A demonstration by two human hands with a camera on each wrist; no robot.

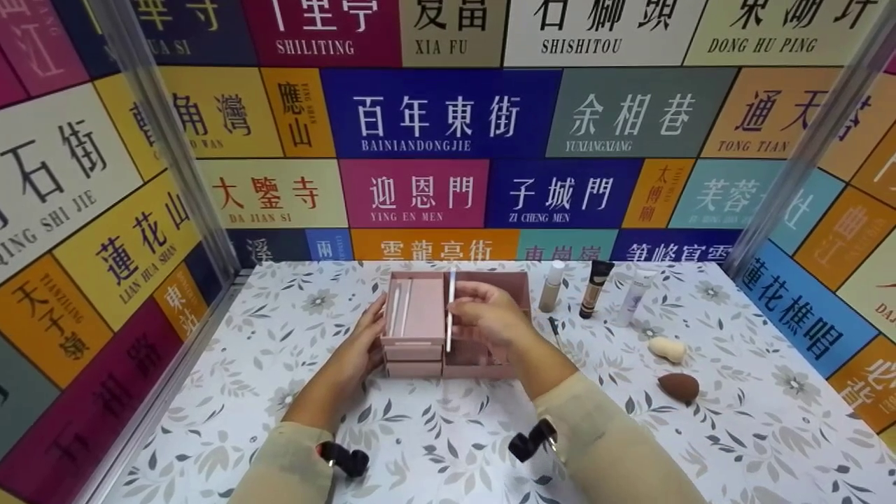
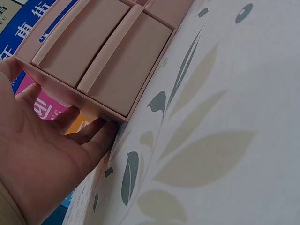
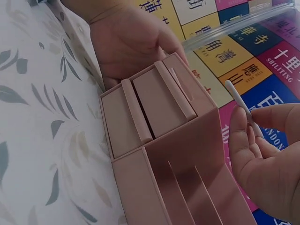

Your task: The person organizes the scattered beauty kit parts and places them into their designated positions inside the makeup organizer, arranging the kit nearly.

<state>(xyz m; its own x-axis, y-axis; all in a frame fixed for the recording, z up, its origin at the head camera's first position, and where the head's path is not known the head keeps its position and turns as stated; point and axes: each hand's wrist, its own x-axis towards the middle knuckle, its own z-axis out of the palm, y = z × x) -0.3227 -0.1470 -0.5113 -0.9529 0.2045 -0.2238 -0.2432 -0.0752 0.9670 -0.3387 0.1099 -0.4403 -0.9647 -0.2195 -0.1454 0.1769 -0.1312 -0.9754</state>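
Note:
A pink desktop organizer stands on the table, with two drawers stacked at its left and open compartments at its right. My left hand rests its extended fingers against the organizer's left side. Between thumb and fingers, my right hand pinches a slim white stick above the organizer, beside the drawer section. Its exact kind cannot be told. Two similar thin sticks lie on the organizer's top left. Upright dividers show in the compartments in the right wrist view.
Right of the organizer stand a beige bottle, a black-capped tube and a white tube. Closer lie a cream sponge and a brown teardrop sponge. A thin dark item lies near my right hand. Sign-covered walls surround the table.

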